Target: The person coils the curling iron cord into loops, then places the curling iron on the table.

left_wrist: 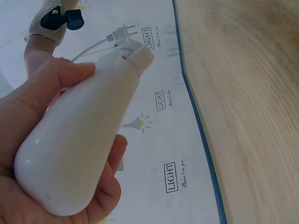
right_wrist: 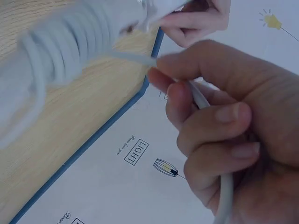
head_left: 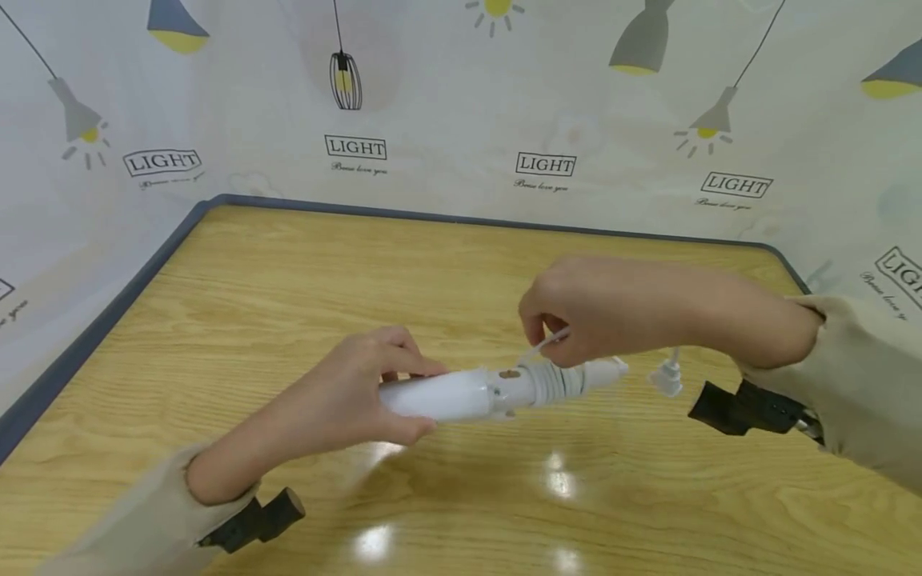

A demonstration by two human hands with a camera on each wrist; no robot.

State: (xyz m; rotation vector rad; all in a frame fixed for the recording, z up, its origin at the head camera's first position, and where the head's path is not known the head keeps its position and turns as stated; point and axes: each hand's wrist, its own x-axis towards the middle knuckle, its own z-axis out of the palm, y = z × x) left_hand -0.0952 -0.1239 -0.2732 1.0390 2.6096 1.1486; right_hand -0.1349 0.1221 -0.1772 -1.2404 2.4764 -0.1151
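A white handheld electric appliance (head_left: 439, 396) with a smooth, rounded handle (left_wrist: 79, 135) lies across my left hand (head_left: 370, 388), thumb and fingers gripping the handle from both sides. Several turns of white power cord (head_left: 558, 382) are wound round its narrower part, beyond a section with small openings. My right hand (head_left: 601, 316) pinches the cord between thumb and index finger. In the right wrist view, the cord (right_wrist: 226, 196) also runs through the curled fingers of that hand (right_wrist: 224, 121). Below the right wrist hangs the two-pin plug (head_left: 668, 378), seen too in the left wrist view.
Under both hands is a wood-grain table (head_left: 288, 272) with a dark blue edge (head_left: 461, 220). A pale sheet (head_left: 446, 96) printed with lamps and the word LIGHT stands behind it. Black wrist cameras (head_left: 259, 520) are strapped over both sleeves.
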